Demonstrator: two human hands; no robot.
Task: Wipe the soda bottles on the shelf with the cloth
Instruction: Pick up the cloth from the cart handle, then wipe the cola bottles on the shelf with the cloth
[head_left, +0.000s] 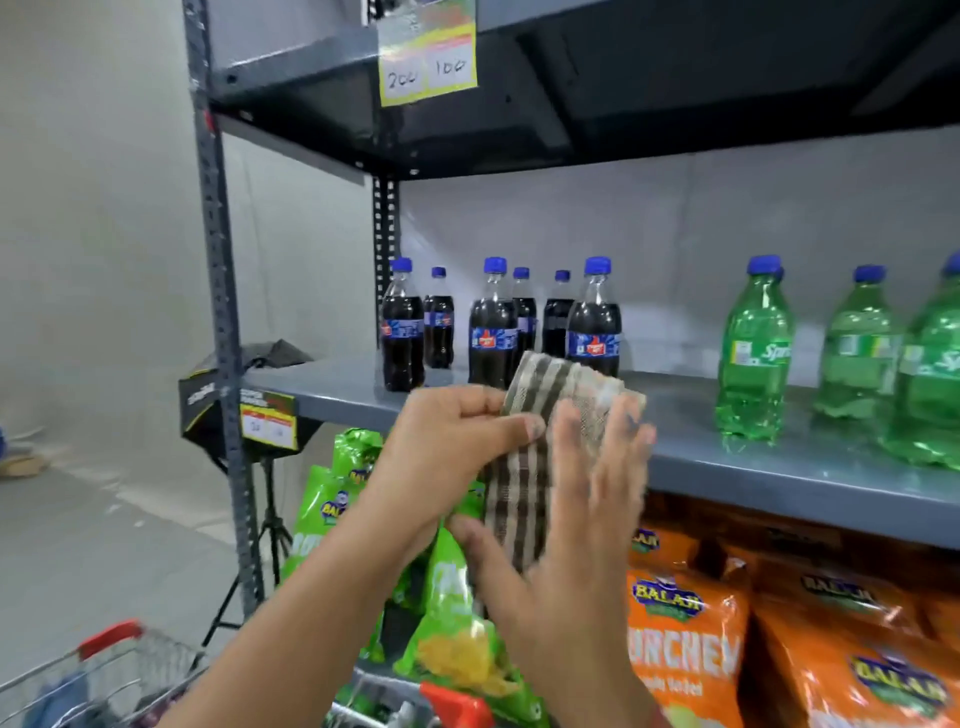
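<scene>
While both hands sit in front of the grey metal shelf (779, 467), a striped brown-and-cream cloth (524, 488) hangs between them, folded into a long band. The left hand (457, 441) is curled closed on the cloth's upper part, thumb and fingers pinching the fabric just below the top fold. The right hand (582, 519) is spread flat and wide, palm pressed against the cloth from the right, its fingers reaching up over the upper end and its thumb lying across the lower part; it is blurred, so how firmly it grips cannot be told.

The cloth's top edge rises level with the shelf's front lip and overlaps the base of the nearest cola bottles, though it is in front of them and whether it touches any cannot be told. Six dark cola bottles (492, 327) with blue caps stand upright on the shelf's left part, directly behind the hands. Well to the right on the same shelf stand green Sprite bottles (753, 358), also upright and blue-capped, apart from the hands.

Below the shelf are green snack bags (457, 639) behind the forearms and orange snack bags (685, 644) to the right. A yellow price tag (268, 419) hangs at the shelf's left corner, and a shopping trolley (104, 670) with red handles is at the lower left.
</scene>
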